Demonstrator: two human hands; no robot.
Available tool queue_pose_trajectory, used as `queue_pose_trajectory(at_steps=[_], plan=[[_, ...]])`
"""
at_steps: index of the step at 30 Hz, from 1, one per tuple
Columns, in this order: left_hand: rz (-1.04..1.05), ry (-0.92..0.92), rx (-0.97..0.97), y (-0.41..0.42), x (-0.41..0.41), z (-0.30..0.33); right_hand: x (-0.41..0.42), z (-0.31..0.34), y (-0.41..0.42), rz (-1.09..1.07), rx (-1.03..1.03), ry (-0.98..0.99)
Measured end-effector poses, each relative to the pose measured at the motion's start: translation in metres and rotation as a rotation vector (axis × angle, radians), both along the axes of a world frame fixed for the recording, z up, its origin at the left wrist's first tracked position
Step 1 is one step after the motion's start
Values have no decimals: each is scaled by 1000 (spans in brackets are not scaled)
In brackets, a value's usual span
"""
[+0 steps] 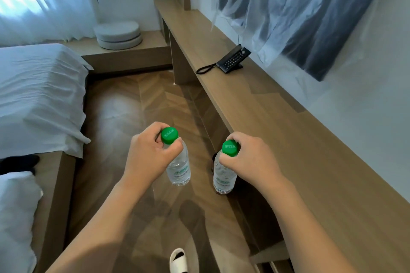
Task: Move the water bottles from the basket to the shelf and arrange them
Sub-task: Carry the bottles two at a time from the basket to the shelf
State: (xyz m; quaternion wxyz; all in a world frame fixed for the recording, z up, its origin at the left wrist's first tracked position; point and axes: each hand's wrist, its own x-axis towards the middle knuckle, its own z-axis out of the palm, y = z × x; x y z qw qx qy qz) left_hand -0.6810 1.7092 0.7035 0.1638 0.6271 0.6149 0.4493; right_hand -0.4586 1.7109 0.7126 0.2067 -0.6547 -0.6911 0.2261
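I carry two clear water bottles with green caps, both hanging upright above the wooden floor. My left hand [147, 150] pinches the neck of the left bottle [179, 169] just under its cap. My right hand [253, 157] grips the right bottle [224, 180] at the neck in the same way. The long wooden shelf [277, 122] runs along the wall on my right, its front edge close to the right bottle. No basket is in view.
A black desk phone [233, 61] with a coiled cord sits on the shelf farther back. A covered screen [310, 11] hangs on the wall above. A bed [37, 95] stands at left, round cushions [118, 34] on a low platform beyond. A white slipper [178, 260] shows below.
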Motion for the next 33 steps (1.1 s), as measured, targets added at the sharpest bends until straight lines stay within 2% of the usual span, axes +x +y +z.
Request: queue_pose_trajectory(at_steps=[12,18,27,33], plan=[[18,-117,-36,213,-85,-4,-92,2,219,14,20,74],[92,-10,7,326,-117,-11,-127,-12,344,91,63,135],[122,2,3,482,-159,3,-168,1,505,152,61,139],[145,-30,-11,588,-200,-3,-205,-3,608,114,60,129]])
